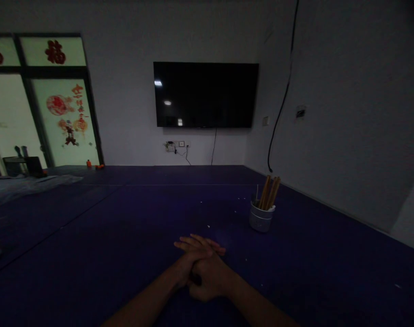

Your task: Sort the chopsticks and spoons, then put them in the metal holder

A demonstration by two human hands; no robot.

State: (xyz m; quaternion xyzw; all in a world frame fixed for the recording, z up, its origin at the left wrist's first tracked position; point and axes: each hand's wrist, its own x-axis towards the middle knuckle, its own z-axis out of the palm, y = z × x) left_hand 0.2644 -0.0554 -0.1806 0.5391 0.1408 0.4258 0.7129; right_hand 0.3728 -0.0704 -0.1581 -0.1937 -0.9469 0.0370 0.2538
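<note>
Purple tabletop (142, 218) extends beneath the left hand (190, 260) and right hand (211, 276), which are clasped together, each closed on the other; contact with the surface cannot be determined. Grey cup (260, 220) holding brown sticks (269, 194) stands on the tabletop — forward and right, apart from the hands. Beyond — black television (207, 95), wall-mounted.

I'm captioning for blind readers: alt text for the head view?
A person's left hand and right hand overlap over a dark purple table. A grey cup of brown sticks stands to the right; a dark television hangs beyond.
</note>
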